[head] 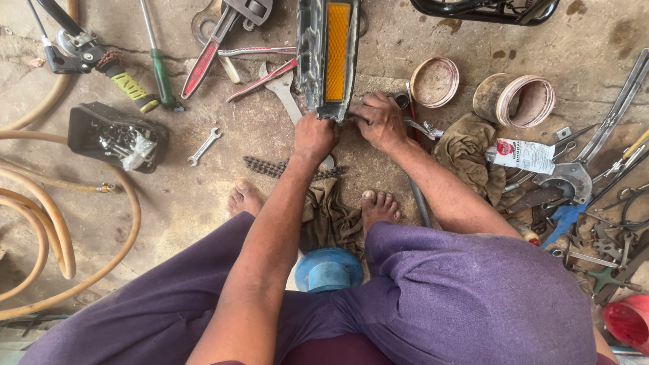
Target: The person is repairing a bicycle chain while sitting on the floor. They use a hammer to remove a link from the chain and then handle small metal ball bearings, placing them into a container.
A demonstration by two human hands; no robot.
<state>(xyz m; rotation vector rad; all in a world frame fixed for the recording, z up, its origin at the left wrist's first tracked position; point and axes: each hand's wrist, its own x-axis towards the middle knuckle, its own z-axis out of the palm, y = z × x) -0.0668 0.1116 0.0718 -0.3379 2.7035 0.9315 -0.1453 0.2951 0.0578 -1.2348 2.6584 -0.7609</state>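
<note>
Rough, stained concrete floor (pixel 203 203); left hand (pixel 315 137) and right hand (pixel 380 122) both clench the ridged pedal (pixel 329 57) with its orange reflector (pixel 338 51).

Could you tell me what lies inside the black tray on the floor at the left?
The black tray holds a heap of small metal parts and a crumpled bit of clear plastic. Whatever lies beneath them is covered.

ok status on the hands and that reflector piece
Left hand and right hand both grip the near end of the black bar with orange reflector. Bicycle chain and silver spanner lie close by.
</note>
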